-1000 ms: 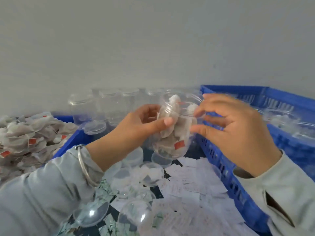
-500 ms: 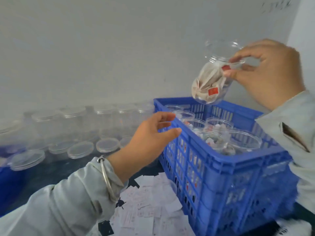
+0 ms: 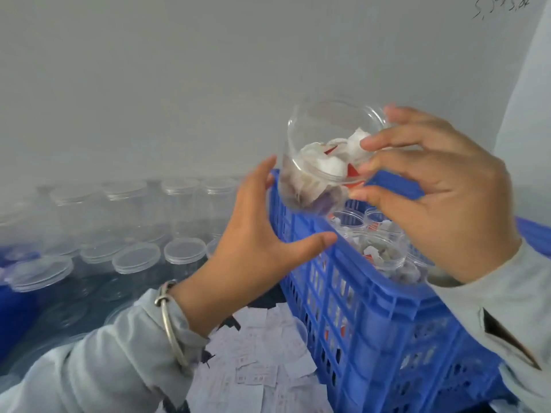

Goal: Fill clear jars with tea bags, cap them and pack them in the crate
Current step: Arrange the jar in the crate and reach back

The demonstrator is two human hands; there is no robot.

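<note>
Holding a clear jar [image 3: 316, 162] above the near-left corner of a blue plastic crate [image 3: 372, 317], the right hand [image 3: 447, 201] pinches it at the mouth end, with thumb and fingertips curled around the rim. The jar tilts with its open mouth toward the camera, and tea bags [image 3: 328, 162] with red tags lie crumpled inside; whether a cap sits on it cannot be told. The left hand [image 3: 259, 239] is spread just left of the jar and below it, fingers straight and thumb stretched out under the jar, holding nothing; its fingertips look to be at the jar's side, though contact is unclear. A metal bangle [image 3: 170, 317] circles the left wrist. Inside the crate, more jars of tea bags [image 3: 378, 251] stand upright. To the left, rows of empty capped jars [image 3: 128, 210] line the grey wall, and paper slips [image 3: 256, 374] lie scattered beside the crate.
</note>
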